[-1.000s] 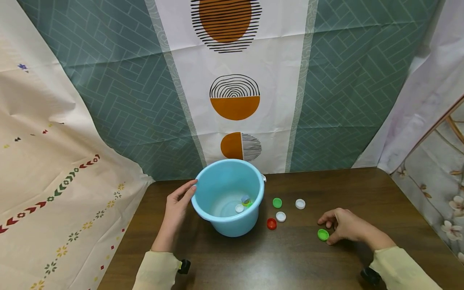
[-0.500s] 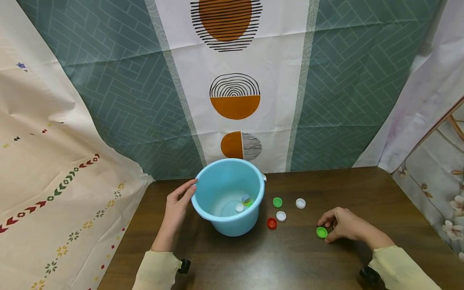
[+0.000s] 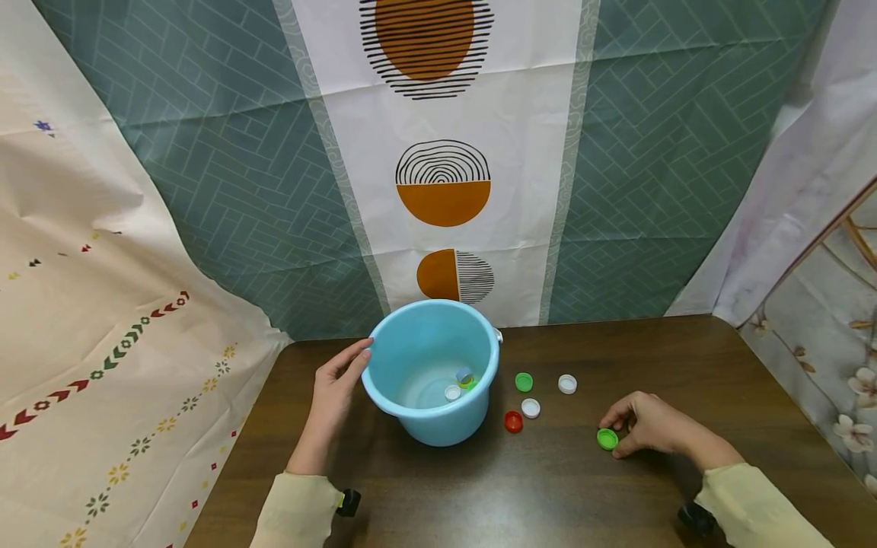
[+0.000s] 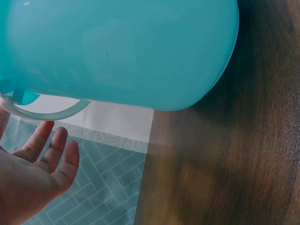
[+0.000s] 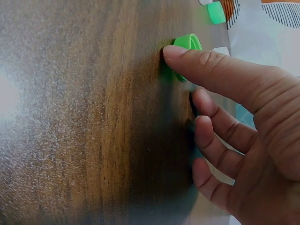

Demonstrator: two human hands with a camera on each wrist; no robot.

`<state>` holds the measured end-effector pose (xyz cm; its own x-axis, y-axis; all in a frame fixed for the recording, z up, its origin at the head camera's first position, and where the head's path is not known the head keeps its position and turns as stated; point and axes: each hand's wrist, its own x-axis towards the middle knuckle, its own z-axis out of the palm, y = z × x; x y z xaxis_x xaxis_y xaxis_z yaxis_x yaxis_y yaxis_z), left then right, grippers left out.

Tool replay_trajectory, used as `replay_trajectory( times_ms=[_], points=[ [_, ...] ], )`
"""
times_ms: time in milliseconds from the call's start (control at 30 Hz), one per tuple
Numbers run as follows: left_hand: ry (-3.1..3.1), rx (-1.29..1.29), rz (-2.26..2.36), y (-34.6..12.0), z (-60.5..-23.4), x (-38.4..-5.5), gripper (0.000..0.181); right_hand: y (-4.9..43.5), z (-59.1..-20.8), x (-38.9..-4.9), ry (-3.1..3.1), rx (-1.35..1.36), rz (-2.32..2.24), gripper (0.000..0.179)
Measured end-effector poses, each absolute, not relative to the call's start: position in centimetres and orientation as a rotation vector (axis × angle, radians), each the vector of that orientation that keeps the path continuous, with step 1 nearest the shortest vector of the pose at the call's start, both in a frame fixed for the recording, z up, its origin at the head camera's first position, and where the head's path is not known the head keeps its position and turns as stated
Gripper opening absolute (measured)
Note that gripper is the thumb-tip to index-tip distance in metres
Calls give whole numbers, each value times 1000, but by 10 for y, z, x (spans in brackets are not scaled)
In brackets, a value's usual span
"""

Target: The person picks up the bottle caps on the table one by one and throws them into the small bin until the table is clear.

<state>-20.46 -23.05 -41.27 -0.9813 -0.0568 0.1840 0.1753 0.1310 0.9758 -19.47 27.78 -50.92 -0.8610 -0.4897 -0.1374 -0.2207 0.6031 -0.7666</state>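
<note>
My left hand (image 3: 336, 384) holds the left rim of a light blue plastic bucket (image 3: 438, 430), thumb and fingers at its edge. In the left wrist view, several fingers of that hand (image 4: 42, 173) hang apart from the bucket's wall, by its pale handle (image 4: 56, 115). On the table at the right, my right hand (image 3: 651, 426) pinches a bright green bottle cap (image 3: 607, 439) between thumb and forefinger. The right wrist view has the thumb against the cap's side (image 5: 183, 41); the forefinger is largely hidden there. Inside the bucket lie a white cap (image 3: 453, 393) and other small coloured caps (image 3: 465, 376).
Between bucket and right hand lie a green cap (image 3: 524, 382), a red cap (image 3: 513, 422) and two white caps, one nearer (image 3: 530, 409) and one farther back (image 3: 567, 383). The brown wooden table (image 3: 479, 495) ends at a hanging patterned cloth (image 3: 630, 190).
My right hand and the green bottle cap have slid slightly left and away from me over the table. The left hand and the bucket have stayed in place.
</note>
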Motion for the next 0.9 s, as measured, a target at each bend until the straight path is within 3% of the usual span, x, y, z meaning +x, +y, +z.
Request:
replay_trajectory(
  times_ms=[900],
  points=[
    [-2236,-127,-1950,-231,-413,-204,35,271,-479,-210,2712,-483,-1299,30]
  ],
)
